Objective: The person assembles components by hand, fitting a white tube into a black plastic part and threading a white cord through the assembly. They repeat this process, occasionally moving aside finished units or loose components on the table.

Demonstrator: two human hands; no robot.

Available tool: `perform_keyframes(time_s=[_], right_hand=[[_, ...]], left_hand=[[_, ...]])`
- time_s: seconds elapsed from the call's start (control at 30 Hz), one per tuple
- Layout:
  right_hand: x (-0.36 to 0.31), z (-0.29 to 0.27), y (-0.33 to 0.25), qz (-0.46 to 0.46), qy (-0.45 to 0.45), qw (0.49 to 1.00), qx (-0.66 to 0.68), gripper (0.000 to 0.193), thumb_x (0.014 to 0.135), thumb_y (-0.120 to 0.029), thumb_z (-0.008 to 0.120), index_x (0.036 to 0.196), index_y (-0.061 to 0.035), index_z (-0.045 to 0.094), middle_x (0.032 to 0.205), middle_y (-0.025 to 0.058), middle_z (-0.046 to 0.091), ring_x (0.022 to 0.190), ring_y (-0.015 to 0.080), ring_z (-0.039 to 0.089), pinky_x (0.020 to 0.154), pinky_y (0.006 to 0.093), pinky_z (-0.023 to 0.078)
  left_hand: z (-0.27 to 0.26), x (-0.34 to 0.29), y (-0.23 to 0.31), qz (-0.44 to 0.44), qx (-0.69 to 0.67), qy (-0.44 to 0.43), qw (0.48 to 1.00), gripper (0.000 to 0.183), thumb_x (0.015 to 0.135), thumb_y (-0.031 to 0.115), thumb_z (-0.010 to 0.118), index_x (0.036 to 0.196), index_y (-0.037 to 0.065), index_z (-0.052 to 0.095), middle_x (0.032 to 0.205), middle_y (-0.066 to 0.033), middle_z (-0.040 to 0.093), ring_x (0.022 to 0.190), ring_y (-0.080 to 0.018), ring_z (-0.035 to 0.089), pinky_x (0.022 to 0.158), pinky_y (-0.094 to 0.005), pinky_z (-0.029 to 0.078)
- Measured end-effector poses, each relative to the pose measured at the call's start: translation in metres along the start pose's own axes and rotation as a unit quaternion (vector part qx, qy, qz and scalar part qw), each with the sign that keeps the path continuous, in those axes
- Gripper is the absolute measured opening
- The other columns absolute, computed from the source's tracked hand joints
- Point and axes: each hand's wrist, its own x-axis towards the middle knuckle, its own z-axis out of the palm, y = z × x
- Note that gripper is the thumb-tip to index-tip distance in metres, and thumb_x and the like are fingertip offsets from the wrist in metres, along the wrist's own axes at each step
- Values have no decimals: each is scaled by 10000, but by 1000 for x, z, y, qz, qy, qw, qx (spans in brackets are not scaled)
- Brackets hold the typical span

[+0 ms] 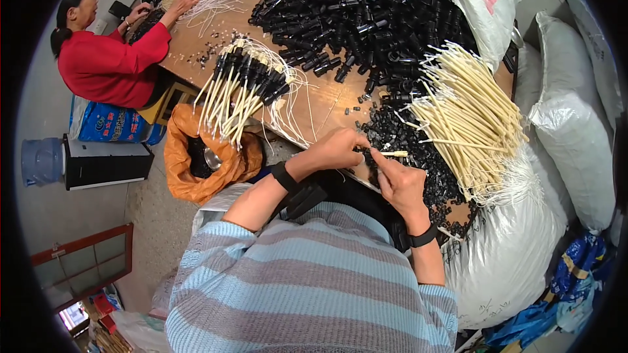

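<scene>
My left hand (337,149) and my right hand (400,184) meet at the fingertips over the table's near edge. The left fingers are curled in a pinch, and what they pinch is too small to make out. From behind my right index finger a short cream tube (395,153) sticks out to the right, seemingly gripped there. Just beyond lies a spread of small black plastic pieces (386,127). To the right rests a thick bundle of cream-sleeved wires (468,124). On the left, black sockets with cream-sleeved wires (245,85) form a bunch at the table edge.
A large heap of black plastic sockets (366,13) covers the table's far side. White sacks (504,235) stand at the right. An orange sack (180,157) sits on the floor to the left. A co-worker in red (111,68) handles white wires at the far left.
</scene>
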Motion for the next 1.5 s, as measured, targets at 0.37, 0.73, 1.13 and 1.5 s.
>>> perform_keyframes(time_s=[0.37, 0.73, 1.13, 1.5], right_hand=[[17, -2, -12, 191, 24, 933, 305, 136, 842, -97, 690, 961, -33, 710, 610, 38, 585, 530, 91, 521, 503, 270, 406], [22, 9, -12, 192, 14, 953, 233, 119, 795, -118, 735, 873, -56, 670, 533, 37, 525, 432, 125, 474, 439, 279, 383], [54, -3, -9, 91, 180, 972, 120, 84, 834, -7, 660, 916, 0, 678, 939, 137, 677, 787, 262, 659, 710, 308, 518], [18, 16, -8, 137, 4, 986, 92, 208, 795, -145, 697, 976, -42, 679, 917, 117, 670, 793, 315, 654, 675, 362, 517]], left_hand=[[8, -20, 11, 113, 145, 116, 976, 283, 694, 76, 616, 969, 52, 676, 814, -194, 653, 776, -371, 638, 681, -435, 497], [5, -22, 8, 179, 165, 163, 956, 224, 665, 82, 652, 889, 73, 671, 713, -146, 637, 669, -348, 633, 598, -427, 496], [-118, -50, -21, 140, 361, 498, 776, 190, 634, 113, 630, 822, 93, 647, 822, -74, 630, 869, -288, 591, 808, -418, 409], [-111, 2, -24, 167, 220, 356, 893, 413, 681, 10, 562, 1078, 54, 665, 1126, -141, 654, 1097, -328, 578, 954, -394, 467]])
